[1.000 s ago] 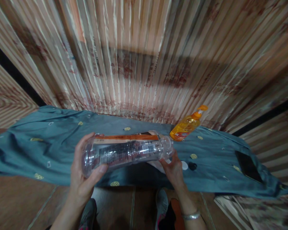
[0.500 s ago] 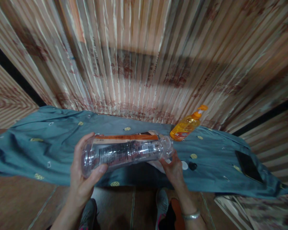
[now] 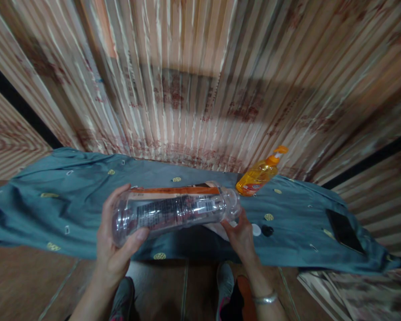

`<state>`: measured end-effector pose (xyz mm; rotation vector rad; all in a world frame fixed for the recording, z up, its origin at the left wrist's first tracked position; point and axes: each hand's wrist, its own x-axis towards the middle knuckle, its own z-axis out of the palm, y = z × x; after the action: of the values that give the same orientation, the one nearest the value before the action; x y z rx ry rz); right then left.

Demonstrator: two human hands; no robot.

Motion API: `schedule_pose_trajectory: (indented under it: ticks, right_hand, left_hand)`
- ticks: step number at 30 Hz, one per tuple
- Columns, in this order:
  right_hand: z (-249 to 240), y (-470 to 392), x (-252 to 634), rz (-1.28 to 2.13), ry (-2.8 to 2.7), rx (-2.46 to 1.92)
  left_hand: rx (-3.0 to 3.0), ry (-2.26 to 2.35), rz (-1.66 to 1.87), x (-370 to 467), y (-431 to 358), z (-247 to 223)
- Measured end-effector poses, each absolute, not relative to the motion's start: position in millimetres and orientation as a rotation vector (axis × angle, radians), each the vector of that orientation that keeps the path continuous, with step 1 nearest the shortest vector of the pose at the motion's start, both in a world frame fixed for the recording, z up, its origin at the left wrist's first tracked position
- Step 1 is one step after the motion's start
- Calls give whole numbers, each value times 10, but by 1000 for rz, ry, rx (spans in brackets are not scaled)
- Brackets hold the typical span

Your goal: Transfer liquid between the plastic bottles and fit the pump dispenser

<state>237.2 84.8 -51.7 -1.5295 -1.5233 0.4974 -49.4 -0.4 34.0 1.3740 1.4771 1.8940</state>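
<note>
Clear bottle [image 3: 177,210], left fingers [image 3: 116,195] round base, right fingers [image 3: 243,218] at neck

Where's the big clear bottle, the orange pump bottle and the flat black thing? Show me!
Big clear bottle [image 3: 177,210]: head view, middle of its side.
Orange pump bottle [image 3: 258,175]: head view, on its body.
Flat black thing [image 3: 345,231]: head view, middle of its top face.

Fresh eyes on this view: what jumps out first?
The large clear bottle, held sideways between the left hand at its base and the right hand at its neck. Next, the orange pump bottle on the teal cloth, close to the striped curtain.
</note>
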Motion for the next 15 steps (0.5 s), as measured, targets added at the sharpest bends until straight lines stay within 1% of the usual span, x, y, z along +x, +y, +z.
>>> schedule_pose_trajectory:
  ticks: [15]
  right_hand:
    - [-506,859,2369,529,-1521,-1514]
  left_hand:
    - [1364,1499,1876,-509,8,402]
